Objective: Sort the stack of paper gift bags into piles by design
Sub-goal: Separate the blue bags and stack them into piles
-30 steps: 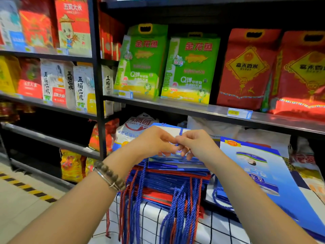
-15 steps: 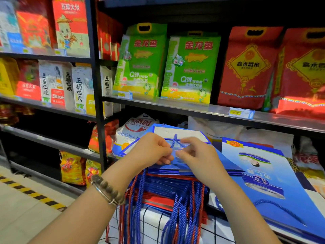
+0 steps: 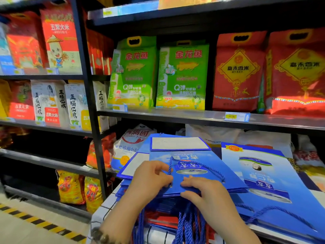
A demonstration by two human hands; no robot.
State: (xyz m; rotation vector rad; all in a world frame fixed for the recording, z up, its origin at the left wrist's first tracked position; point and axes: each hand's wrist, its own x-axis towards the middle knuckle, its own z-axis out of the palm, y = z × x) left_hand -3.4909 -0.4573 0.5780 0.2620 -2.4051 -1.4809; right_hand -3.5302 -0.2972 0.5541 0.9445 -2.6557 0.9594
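A stack of flat paper gift bags (image 3: 163, 206), blue ones over red ones, lies in front of me with blue rope handles (image 3: 190, 226) hanging off its near edge. The top blue bag (image 3: 198, 175) lies with its print facing me upside down. My left hand (image 3: 149, 176) pinches that bag's near-left corner by the handle hole. My right hand (image 3: 198, 192) grips its near edge, thumb on top. A separate pile of blue bags (image 3: 269, 184) with the same print lies to the right.
The bags lie on a white cloth with a dark grid (image 3: 105, 206). Black metal shelves (image 3: 175, 117) hold green and red rice bags behind and to the left. Sacks (image 3: 130, 145) sit under the shelf behind the stack. Floor with yellow-black tape (image 3: 44, 224) is at the lower left.
The top blue bag now lies flat on the stack with its handle on top. Both hands moved from the handle cord to the bag's near edge. The camera moved closer.
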